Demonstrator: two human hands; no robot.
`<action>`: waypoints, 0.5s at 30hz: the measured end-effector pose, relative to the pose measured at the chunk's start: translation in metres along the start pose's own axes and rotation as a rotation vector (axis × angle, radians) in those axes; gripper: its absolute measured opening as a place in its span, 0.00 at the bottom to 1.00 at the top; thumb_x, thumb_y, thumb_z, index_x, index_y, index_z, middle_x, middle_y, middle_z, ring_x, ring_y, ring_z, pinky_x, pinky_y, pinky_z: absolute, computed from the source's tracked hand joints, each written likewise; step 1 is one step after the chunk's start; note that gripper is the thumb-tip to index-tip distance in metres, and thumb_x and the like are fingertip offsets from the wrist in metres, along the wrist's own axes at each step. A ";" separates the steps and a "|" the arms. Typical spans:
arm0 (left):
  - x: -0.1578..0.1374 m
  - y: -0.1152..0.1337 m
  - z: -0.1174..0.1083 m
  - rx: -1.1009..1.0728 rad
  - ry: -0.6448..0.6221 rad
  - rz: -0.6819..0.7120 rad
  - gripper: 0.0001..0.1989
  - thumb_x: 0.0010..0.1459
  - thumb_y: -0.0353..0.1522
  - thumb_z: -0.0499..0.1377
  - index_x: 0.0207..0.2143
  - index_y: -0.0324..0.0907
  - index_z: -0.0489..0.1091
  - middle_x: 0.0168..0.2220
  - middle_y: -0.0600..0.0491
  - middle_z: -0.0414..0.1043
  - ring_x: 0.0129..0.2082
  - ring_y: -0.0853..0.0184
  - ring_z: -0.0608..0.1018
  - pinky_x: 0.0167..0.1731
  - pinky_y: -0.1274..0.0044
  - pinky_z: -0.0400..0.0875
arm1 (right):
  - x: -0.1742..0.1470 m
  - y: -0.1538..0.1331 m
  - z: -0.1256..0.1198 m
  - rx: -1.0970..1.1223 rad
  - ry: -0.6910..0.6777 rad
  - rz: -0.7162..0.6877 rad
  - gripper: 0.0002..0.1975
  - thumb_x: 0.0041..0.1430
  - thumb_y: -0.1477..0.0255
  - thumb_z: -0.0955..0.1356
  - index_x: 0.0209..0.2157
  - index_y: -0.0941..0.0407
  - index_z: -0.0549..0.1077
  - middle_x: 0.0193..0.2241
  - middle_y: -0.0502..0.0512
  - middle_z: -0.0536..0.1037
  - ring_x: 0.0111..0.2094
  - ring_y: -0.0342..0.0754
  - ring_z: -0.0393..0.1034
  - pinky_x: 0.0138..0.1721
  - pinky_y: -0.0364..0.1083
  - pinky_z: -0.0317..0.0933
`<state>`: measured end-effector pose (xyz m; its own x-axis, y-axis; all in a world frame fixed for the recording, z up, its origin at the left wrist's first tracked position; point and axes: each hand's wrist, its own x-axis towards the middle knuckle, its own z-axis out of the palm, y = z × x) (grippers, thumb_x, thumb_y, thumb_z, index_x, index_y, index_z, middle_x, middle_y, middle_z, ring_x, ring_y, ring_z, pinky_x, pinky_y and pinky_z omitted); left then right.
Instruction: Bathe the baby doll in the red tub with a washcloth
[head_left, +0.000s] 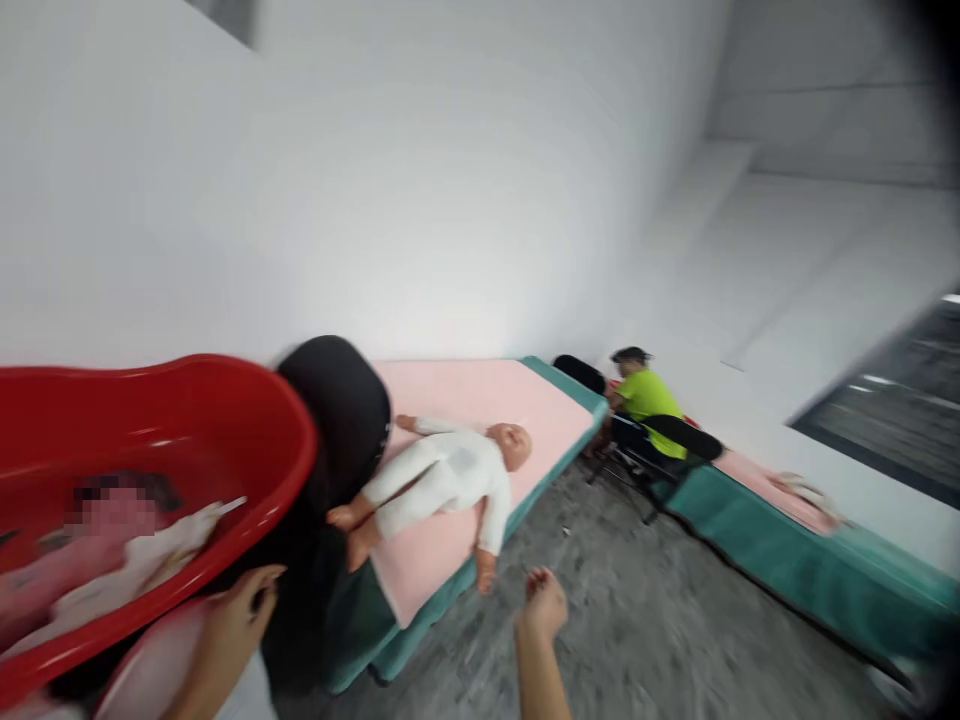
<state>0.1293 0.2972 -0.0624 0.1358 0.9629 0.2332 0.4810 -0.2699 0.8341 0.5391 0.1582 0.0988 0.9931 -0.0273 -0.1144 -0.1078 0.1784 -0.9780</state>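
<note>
My left hand [251,603] is beside the outer wall of a red tub [296,440], its fingers loosely curved with a gap between them and nothing visible in them. Pink and white cloth [161,548] lies inside the tub, partly pixelated. My right hand [546,603] hangs over the grey floor, fingers half curled and apparently holding nothing. Left of it, a baby doll [457,470] in a white suit lies on its back on a pink mat [555,395]. The doll's head points right and its feet point toward the tub.
The mat covers a teal bed [517,510] against the white wall. A black chair back [341,410] stands between tub and bed. Farther right, a person in a bright green shirt [649,395] sits near another teal bed [795,540] with a pink mat. Grey floor [622,620] lies between the beds.
</note>
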 end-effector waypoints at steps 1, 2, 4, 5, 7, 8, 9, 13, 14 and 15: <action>-0.001 0.009 -0.003 -0.031 -0.050 -0.044 0.16 0.67 0.32 0.49 0.44 0.47 0.77 0.47 0.47 0.87 0.47 0.58 0.88 0.51 0.71 0.81 | -0.007 -0.001 0.002 -0.016 -0.027 -0.027 0.18 0.40 0.52 0.70 0.25 0.51 0.70 0.19 0.49 0.73 0.21 0.49 0.68 0.23 0.46 0.63; -0.001 0.017 -0.006 -0.029 -0.110 -0.086 0.17 0.65 0.28 0.49 0.44 0.46 0.78 0.46 0.47 0.87 0.48 0.60 0.87 0.52 0.72 0.79 | -0.014 -0.002 0.007 -0.023 -0.045 -0.076 0.18 0.38 0.52 0.71 0.26 0.51 0.71 0.19 0.49 0.72 0.21 0.49 0.67 0.24 0.46 0.63; 0.002 0.031 -0.016 0.024 -0.214 -0.144 0.19 0.64 0.22 0.50 0.45 0.43 0.79 0.47 0.47 0.86 0.49 0.62 0.86 0.52 0.74 0.77 | -0.033 -0.003 0.024 -0.013 -0.105 -0.333 0.17 0.39 0.53 0.71 0.27 0.51 0.71 0.20 0.51 0.73 0.21 0.50 0.67 0.23 0.49 0.62; 0.003 0.035 -0.020 0.069 -0.265 -0.153 0.20 0.64 0.21 0.51 0.47 0.43 0.79 0.47 0.47 0.86 0.49 0.62 0.86 0.52 0.75 0.76 | -0.047 -0.003 0.035 -0.011 -0.158 -0.417 0.17 0.42 0.53 0.72 0.27 0.51 0.72 0.20 0.52 0.73 0.21 0.51 0.67 0.23 0.50 0.62; 0.003 0.041 -0.028 0.142 -0.364 -0.143 0.19 0.65 0.21 0.54 0.48 0.43 0.81 0.48 0.46 0.85 0.49 0.61 0.86 0.53 0.74 0.75 | -0.085 -0.006 0.057 0.015 -0.286 -0.487 0.16 0.47 0.54 0.73 0.29 0.52 0.74 0.21 0.52 0.73 0.22 0.50 0.68 0.25 0.50 0.63; 0.001 0.043 -0.031 0.162 -0.393 -0.124 0.18 0.65 0.21 0.55 0.48 0.43 0.81 0.49 0.45 0.85 0.52 0.59 0.85 0.55 0.72 0.75 | -0.108 -0.008 0.067 0.022 -0.358 -0.509 0.17 0.50 0.54 0.74 0.30 0.53 0.75 0.22 0.52 0.74 0.23 0.51 0.68 0.26 0.50 0.64; 0.000 0.044 -0.033 0.178 -0.416 -0.106 0.18 0.65 0.22 0.55 0.48 0.43 0.82 0.50 0.44 0.85 0.53 0.57 0.85 0.55 0.71 0.75 | -0.132 -0.011 0.076 -0.001 -0.451 -0.548 0.18 0.54 0.52 0.74 0.32 0.53 0.76 0.23 0.53 0.75 0.25 0.51 0.70 0.28 0.50 0.66; -0.001 0.044 -0.035 0.182 -0.456 -0.123 0.21 0.64 0.24 0.54 0.49 0.46 0.84 0.51 0.41 0.85 0.53 0.49 0.86 0.53 0.65 0.76 | -0.231 -0.006 0.105 -0.116 -0.852 -0.779 0.23 0.64 0.48 0.72 0.34 0.55 0.79 0.24 0.55 0.77 0.27 0.52 0.73 0.32 0.50 0.69; 0.000 0.044 -0.034 0.173 -0.466 -0.136 0.21 0.64 0.24 0.54 0.49 0.46 0.84 0.51 0.39 0.85 0.52 0.48 0.86 0.52 0.64 0.76 | -0.254 0.002 0.111 -0.145 -0.986 -0.797 0.21 0.68 0.50 0.71 0.35 0.55 0.80 0.26 0.56 0.79 0.28 0.52 0.74 0.32 0.49 0.70; 0.003 0.044 -0.034 0.154 -0.473 -0.136 0.21 0.65 0.26 0.54 0.49 0.45 0.84 0.51 0.38 0.85 0.52 0.46 0.86 0.51 0.62 0.76 | -0.276 0.013 0.115 -0.151 -1.145 -0.822 0.20 0.71 0.53 0.69 0.37 0.55 0.82 0.28 0.58 0.81 0.29 0.53 0.76 0.32 0.49 0.71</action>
<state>0.1217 0.2882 -0.0083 0.4225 0.8933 -0.1535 0.6386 -0.1732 0.7498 0.2692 0.2817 0.1375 0.2549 0.7429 0.6189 0.5792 0.3952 -0.7130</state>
